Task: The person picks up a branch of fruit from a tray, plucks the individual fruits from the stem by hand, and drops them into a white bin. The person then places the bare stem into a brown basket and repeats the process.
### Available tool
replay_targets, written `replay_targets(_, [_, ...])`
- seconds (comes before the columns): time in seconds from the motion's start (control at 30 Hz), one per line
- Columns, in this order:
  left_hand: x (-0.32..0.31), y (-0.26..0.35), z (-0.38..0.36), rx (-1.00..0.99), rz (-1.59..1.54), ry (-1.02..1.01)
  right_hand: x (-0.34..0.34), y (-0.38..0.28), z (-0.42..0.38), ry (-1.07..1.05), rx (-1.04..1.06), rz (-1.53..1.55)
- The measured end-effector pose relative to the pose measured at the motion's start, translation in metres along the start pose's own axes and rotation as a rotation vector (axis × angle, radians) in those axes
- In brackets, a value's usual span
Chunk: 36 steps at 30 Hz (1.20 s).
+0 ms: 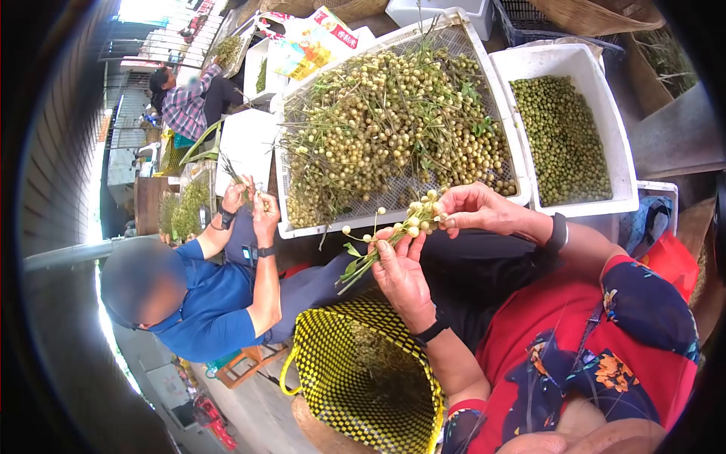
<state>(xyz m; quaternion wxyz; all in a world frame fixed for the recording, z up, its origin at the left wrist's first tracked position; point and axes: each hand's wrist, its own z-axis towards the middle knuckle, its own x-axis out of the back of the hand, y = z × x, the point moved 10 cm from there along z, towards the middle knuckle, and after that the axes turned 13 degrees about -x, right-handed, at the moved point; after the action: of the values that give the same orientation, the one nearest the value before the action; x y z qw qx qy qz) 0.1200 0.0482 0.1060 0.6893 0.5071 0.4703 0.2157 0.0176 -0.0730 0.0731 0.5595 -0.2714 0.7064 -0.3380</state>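
My left hand [401, 280] is closed round the stems of a small bunch of round pale green fruits [414, 219], with leaves and cut stems sticking out on its left. My right hand [473, 210] is at the fruit end, its thumb and fingers pinched at the fruits; what lies between the fingertips is too small to tell. Just beyond both hands, a white mesh-bottomed crate [522, 163] holds a heap of fruits on stems. To its right, a white foam box [624, 163] contains loose green fruits.
A yellow and black woven bag [340, 401] stands open below my left hand. At left, a co-worker in blue [219, 303] holds stems beside a white box lid [246, 151]. Another person [185, 106] sits farther back. A printed plastic bag [314, 45] lies by the crate.
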Motion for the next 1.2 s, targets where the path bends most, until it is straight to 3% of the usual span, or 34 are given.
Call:
replay_targets(0.3, [0.004, 0.008, -0.002, 0.011, -0.039, 0.025, -0.024, 0.001, -0.012, -0.186, -0.112, 0.256])
replay_targets(0.43, [0.007, 0.007, -0.003, 0.011, -0.064, 0.002, -0.089, -0.044, -0.046, -0.457, -0.068, 0.119])
replay_targets(0.5, [0.012, 0.004, -0.001, 0.005, -0.111, -0.002, -0.128, -0.076, -0.069, -0.625, 0.143, 0.026])
replay_targets(0.57, [0.011, 0.003, -0.002, 0.003, -0.118, -0.031, -0.168, -0.096, -0.094, -0.827, 0.179, 0.139])
replay_targets(0.7, [0.006, 0.003, -0.005, 0.022, -0.144, -0.040, -0.197, -0.108, -0.117, -0.957, 0.204, 0.365])
replay_targets(0.9, [0.001, -0.001, -0.011, 0.029, -0.131, -0.027, -0.194, -0.128, -0.119, -0.840, 0.347, 0.222])
replay_targets(0.97, [-0.001, -0.001, -0.011, 0.021, -0.117, -0.051, -0.195, -0.123, -0.119, -0.824, 0.326, 0.324])
replay_targets(1.0, [-0.002, -0.001, -0.012, 0.017, -0.103, -0.051, -0.192, -0.112, -0.125, -0.856, 0.386, 0.175])
replay_targets(1.07, [-0.002, 0.001, -0.013, -0.002, -0.075, -0.045, -0.158, -0.109, -0.097, -0.559, 0.377, -0.033])
replay_targets(1.1, [-0.003, 0.003, -0.012, -0.026, -0.059, -0.039, -0.129, -0.104, -0.080, -0.242, 0.385, -0.177])
replay_targets(1.17, [-0.007, 0.009, -0.014, -0.069, 0.028, -0.019, -0.078, -0.076, -0.055, 0.115, 0.171, -0.396])
replay_targets(1.2, [-0.009, 0.009, -0.014, -0.086, 0.058, -0.030, -0.058, -0.067, -0.045, 0.260, 0.321, -0.497])
